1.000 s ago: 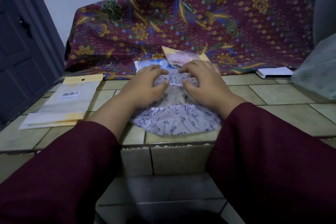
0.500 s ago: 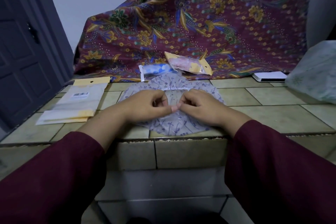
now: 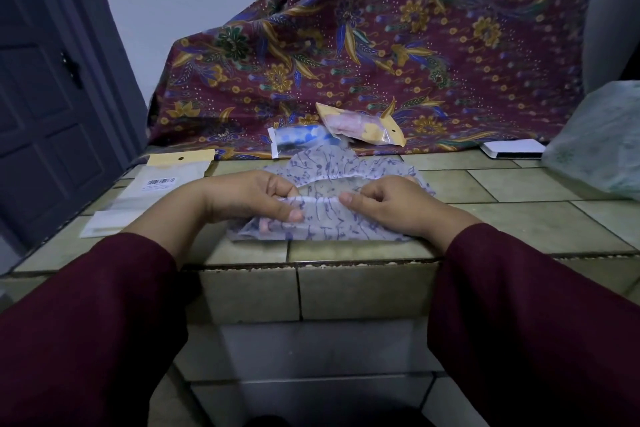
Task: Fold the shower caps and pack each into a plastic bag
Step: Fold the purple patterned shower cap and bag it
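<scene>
A translucent shower cap (image 3: 341, 222) with a purple flower print lies on the tiled ledge (image 3: 519, 218) near its front edge. My left hand (image 3: 249, 198) pinches the cap's elastic hem on the left. My right hand (image 3: 391, 203) pinches the same hem on the right, and the hem runs stretched between my thumbs. The cap's far half stands ruffled behind my fingers. Several empty plastic bags (image 3: 152, 187) with yellow headers lie flat to the left. Two packed bags rest behind the cap, one with a blue cap (image 3: 301, 139) and one with a pink cap (image 3: 360, 125).
A maroon batik cloth (image 3: 381, 45) drapes over something at the back. A white flat box (image 3: 512, 148) lies at the right rear, beside a pale green plastic bag (image 3: 599, 142). A dark door (image 3: 45, 90) stands at the left. The ledge drops off in front.
My hands pulled the cap's far hem toward me and then moved slightly apart, stretching the elastic between them. The cap's near half is now lifted off the ledge.
</scene>
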